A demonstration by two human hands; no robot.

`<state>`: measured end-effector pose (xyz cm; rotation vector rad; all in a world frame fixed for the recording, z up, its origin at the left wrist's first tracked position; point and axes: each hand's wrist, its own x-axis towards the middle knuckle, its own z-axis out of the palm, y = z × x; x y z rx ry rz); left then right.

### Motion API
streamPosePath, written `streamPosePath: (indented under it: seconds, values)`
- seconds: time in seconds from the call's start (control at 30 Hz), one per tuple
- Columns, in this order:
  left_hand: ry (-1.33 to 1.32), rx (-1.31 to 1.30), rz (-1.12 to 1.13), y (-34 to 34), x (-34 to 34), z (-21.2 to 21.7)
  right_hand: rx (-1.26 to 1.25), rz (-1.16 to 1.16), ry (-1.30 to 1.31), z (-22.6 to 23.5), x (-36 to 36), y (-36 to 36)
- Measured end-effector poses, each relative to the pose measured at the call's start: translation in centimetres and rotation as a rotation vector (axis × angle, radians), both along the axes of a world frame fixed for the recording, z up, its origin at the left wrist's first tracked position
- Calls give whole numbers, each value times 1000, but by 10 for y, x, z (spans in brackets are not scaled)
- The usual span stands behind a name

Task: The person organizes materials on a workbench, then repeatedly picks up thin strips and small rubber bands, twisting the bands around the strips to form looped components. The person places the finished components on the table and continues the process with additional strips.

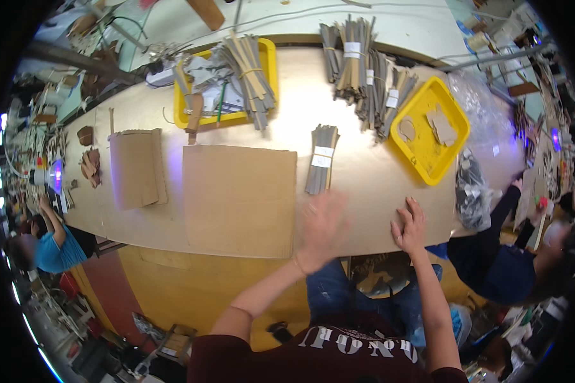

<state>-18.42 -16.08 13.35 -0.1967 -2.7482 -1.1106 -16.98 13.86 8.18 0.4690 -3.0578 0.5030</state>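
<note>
My left hand (pixel 322 223) is over the table's front part, just below a bundle of grey and tan strips (pixel 322 159). Motion smears its fingers, and whether it touches the bundle I cannot tell. A white paper band wraps the bundle's middle. Further right, my right hand (pixel 410 225) rests near the table's front edge, its fingers apart and nothing in them. A flat brown cardboard sheet (pixel 239 201) lies left of my left hand.
A yellow tray (pixel 272 70) at the back left holds strips and scraps. Another yellow tray (pixel 457 134) with tan pieces stands right, beside more banded strip bundles (pixel 354 64). Folded cardboard (pixel 134 169) lies left. A dark item in clear plastic (pixel 471 191) sits at the right edge. People work on both sides.
</note>
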Motion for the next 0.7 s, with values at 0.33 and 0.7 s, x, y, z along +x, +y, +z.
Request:
streamPosePath:
  seconds: [0.33,0.7]
  values:
    - [-1565,456,-363,96,174,-201,156,-809,-67,-37,192,89]
    - [-1331,830,176,177,200,-327,-619,-1018,-660,-255,232,226]
